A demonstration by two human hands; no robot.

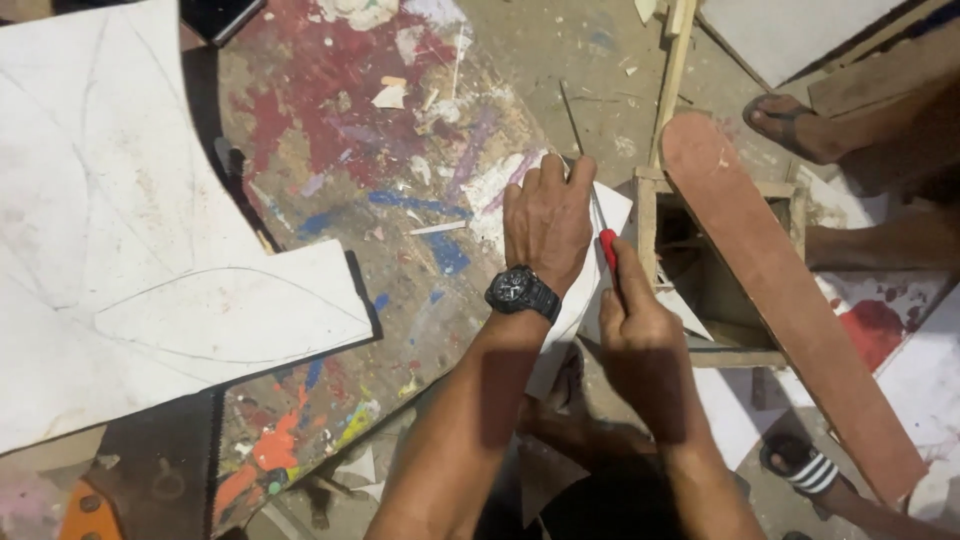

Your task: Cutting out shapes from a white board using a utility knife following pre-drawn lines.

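White sheet (612,215) under left hand (545,222) fingers, red cutter (608,250) in right hand (640,335)

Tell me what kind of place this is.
Likely a craft or sign-making workshop: a paint-splattered worktable, a large white sheet marked with pencilled curves, and a handsaw at the table's edge. The left hand pins a white piece while the right hand runs a red-handled cutter.

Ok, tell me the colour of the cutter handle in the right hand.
Red, seen in the head view: the slim cutter handle above the right hand.
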